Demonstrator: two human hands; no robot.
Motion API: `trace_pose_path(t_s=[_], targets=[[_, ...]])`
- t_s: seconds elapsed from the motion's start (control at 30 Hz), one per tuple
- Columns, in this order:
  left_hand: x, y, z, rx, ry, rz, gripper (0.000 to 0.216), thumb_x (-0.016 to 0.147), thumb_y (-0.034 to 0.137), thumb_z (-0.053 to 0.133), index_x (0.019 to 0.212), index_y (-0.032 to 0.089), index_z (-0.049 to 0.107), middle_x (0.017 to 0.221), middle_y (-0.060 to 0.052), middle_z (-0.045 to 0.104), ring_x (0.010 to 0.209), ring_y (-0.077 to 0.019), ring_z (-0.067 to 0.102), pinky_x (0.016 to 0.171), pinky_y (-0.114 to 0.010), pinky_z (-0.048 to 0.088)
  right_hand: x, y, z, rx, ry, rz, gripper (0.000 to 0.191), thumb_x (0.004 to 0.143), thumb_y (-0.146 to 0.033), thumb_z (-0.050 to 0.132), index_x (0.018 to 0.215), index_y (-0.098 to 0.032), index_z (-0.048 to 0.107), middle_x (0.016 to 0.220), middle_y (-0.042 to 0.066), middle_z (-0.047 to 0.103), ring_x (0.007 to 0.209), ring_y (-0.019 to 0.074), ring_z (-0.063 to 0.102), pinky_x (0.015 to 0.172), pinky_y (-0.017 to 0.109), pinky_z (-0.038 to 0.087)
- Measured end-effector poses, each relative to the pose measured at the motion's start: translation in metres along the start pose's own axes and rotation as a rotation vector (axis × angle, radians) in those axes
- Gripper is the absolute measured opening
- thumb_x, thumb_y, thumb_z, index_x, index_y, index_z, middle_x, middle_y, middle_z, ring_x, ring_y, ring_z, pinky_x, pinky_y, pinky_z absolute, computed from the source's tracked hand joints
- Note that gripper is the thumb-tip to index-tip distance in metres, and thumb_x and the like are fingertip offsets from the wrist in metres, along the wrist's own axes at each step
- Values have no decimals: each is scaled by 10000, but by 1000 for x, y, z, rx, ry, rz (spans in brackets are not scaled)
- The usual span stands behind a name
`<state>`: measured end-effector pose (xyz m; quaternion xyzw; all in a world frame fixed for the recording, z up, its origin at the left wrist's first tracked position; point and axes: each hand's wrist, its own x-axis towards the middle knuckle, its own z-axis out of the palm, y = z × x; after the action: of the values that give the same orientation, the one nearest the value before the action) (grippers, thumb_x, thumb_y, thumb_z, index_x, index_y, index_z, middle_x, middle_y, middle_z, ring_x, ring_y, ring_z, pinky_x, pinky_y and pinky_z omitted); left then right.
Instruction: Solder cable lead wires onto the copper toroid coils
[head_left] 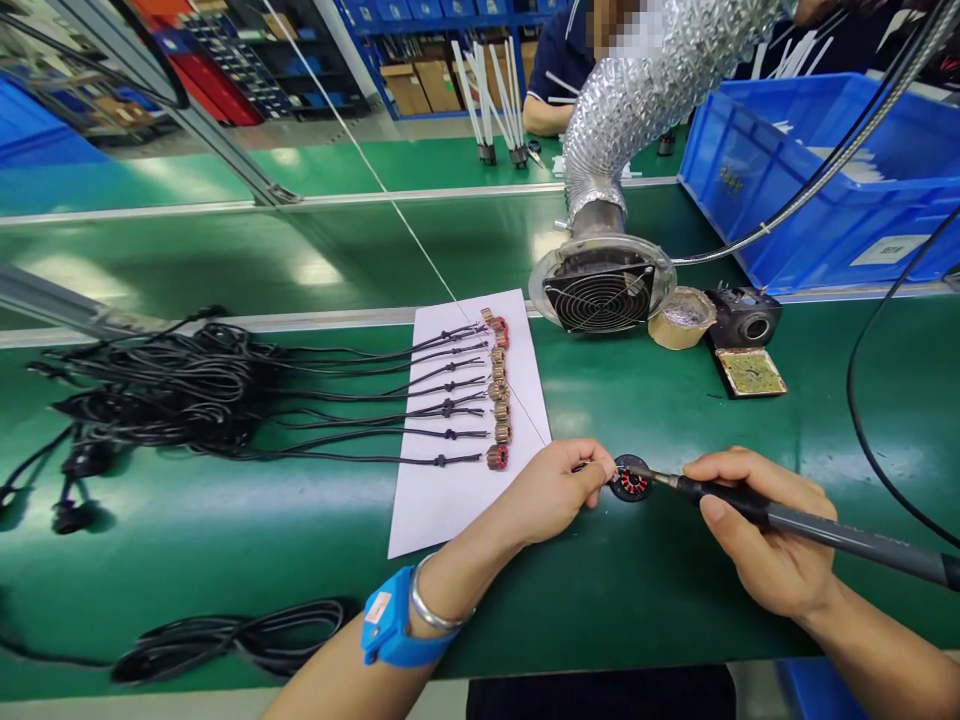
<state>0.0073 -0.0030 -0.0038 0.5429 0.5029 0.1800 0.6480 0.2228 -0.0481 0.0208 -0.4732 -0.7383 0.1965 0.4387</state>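
Note:
My left hand pinches a small round motor stator with red and copper windings, holding it on the green bench. My right hand is closed round a grey soldering iron, gripped like a pen. The iron's tip touches the top of the stator. A blue wrist strap and a metal bangle circle my left wrist. To the left, a white sheet carries a row of several similar stators, each tied to a black cable.
A bundle of black cables lies at the left, more cable near the front edge. A fume fan on a silver duct, a tape roll, an iron stand with sponge and a blue crate stand behind. Another person sits across the conveyor.

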Motion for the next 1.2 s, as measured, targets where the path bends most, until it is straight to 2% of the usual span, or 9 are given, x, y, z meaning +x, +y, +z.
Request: trace_pose_path(t_s=[0.23,0.47,0.87,1.07,1.2], targets=[[-1,2,0,17,-5,13,259,878,384,503,753,164,559,575,53,473,559,-98,388,560,-235,287,1,-2,3,56,-8,-51,156,836,-141,555,965,-196,622,740,2,615,577,116,543,512,246,427],[-2,1,0,30,-10,10,255,884,376,493,754,166,560,570,55,467,554,-98,384,553,-239,289,4,-12,4,75,-30,-147,201,794,-106,534,968,-144,628,649,5,536,530,115,478,476,259,389],[-2,1,0,46,-12,23,269,884,395,494,765,164,563,571,52,468,547,-96,394,545,-236,290,-1,-16,9,4,-62,-329,274,754,-63,516,998,-124,625,684,49,593,526,147,504,468,300,379],[-2,2,-2,43,-20,4,270,884,402,496,769,168,566,568,52,463,534,-93,378,530,-232,276,-1,-18,5,23,2,-284,268,758,-66,515,986,-141,635,673,49,589,524,150,492,463,299,376],[-2,3,-1,35,-23,-15,269,884,404,492,767,172,562,564,53,455,518,-91,361,518,-231,261,-2,-16,6,41,-7,-283,258,746,-52,520,965,-120,636,665,51,577,523,150,490,467,304,364]])
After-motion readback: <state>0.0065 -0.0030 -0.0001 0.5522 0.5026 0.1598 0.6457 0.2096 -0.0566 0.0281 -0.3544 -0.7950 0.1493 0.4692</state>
